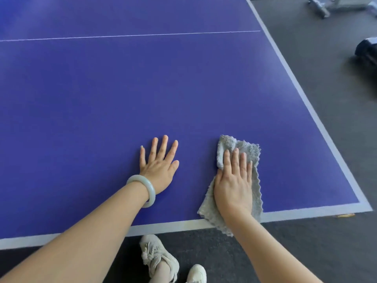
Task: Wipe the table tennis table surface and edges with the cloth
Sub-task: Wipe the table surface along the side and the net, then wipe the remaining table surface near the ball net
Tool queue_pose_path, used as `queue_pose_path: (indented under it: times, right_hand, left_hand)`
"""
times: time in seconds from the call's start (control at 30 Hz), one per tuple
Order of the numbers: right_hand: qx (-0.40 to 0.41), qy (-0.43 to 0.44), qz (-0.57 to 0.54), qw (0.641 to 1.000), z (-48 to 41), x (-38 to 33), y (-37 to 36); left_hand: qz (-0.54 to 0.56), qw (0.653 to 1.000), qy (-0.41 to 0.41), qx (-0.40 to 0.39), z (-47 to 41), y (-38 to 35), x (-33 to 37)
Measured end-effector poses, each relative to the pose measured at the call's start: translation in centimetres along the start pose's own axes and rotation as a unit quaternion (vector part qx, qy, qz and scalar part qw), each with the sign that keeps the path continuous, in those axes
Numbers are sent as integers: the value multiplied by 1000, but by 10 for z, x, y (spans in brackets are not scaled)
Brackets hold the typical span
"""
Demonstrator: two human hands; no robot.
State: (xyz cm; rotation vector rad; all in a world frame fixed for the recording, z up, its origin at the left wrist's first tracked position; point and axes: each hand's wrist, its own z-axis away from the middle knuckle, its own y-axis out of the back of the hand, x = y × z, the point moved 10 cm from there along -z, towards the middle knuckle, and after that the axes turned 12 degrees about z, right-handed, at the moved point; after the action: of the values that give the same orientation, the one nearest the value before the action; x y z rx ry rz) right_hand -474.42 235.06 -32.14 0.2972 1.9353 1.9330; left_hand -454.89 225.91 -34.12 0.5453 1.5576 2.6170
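Note:
The blue table tennis table fills most of the view, with a white border along its near and right edges. A grey fluffy cloth lies near the front right corner, its near end hanging over the near edge. My right hand presses flat on the cloth with straight fingers. My left hand rests flat on the bare blue surface to the left of the cloth, fingers spread, a pale bangle on its wrist.
Dark grey carpet runs along the right side and near edge of the table. My two light shoes stand below the near edge. A dark object sits on the floor at right, and a metal frame at top right.

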Motion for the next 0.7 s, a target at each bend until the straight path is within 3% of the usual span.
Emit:
queue_pose_path:
  times: [0.1,0.13,0.2,0.27,0.33,0.4,0.43,0.53,0.6,0.67,0.7]
  right_hand:
    - [-1,102,-27,994,23,-83,-11]
    - [-8,125,-31,992,32,-107,-15]
    - [-17,185,-44,982,52,-160,-16]
    - [-66,316,-77,944,82,-228,-16]
    - [-171,433,-152,872,118,-294,-13]
    - [-353,393,-212,822,130,-324,-10]
    - [-399,340,-262,811,128,-337,5]
    - [-357,277,-378,808,126,-368,70]
    - [-310,320,-343,827,144,-390,99]
    - [-273,400,-162,860,179,-414,99]
    - [-274,430,-71,857,200,-427,92]
  left_hand:
    - [70,997,-19,-36,4,12,1]
    - [145,988,-32,-44,9,20,1]
    - [356,934,-24,-12,25,46,-11]
    - [471,878,41,76,55,76,-54]
    - [456,863,118,180,98,104,-116]
    - [439,845,187,240,145,121,-175]
    - [441,829,218,267,177,129,-206]
    - [463,780,265,326,265,148,-274]
    - [478,770,263,330,308,153,-296]
    - [484,779,258,304,344,151,-307]
    - [480,789,254,286,361,149,-310]
